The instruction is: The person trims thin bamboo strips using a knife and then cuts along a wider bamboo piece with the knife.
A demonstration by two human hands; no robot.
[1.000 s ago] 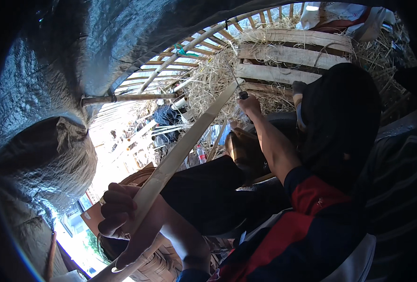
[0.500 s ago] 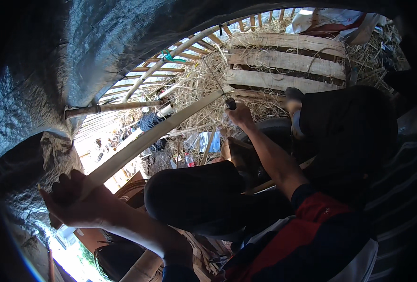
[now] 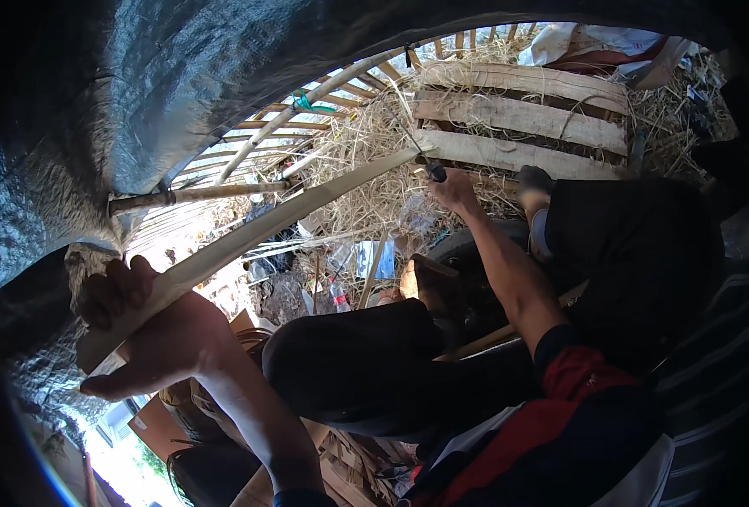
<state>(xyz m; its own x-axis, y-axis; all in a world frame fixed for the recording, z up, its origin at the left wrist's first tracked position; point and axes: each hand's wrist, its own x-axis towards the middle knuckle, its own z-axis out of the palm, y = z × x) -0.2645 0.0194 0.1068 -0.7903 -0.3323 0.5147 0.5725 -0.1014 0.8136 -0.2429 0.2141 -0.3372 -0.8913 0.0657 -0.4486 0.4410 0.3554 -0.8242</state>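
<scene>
A long, pale bamboo strip (image 3: 260,237) slants from lower left up to the straw in the middle. My left hand (image 3: 167,334) holds its near end across the palm, fingers curled behind it and thumb lying off to the side. At the far end, my right hand (image 3: 457,193) is closed round the dark handle of a knife (image 3: 436,172). The thin blade points up and to the left, crossing the strip near its tip. Whether the edge bites into the bamboo is too small to tell.
A slatted wooden pallet (image 3: 518,114) lies on straw beyond my right hand. Bamboo railing (image 3: 324,89) curves along the far left, beneath a dark plastic sheet (image 3: 197,76). My bent knee (image 3: 349,346) is below the strip. A bottle with a red label (image 3: 339,296) lies among litter.
My left hand has turned and loosened its fingers, so the strip's near end now shows across the palm. The knife and the strip's far end have shifted slightly right.
</scene>
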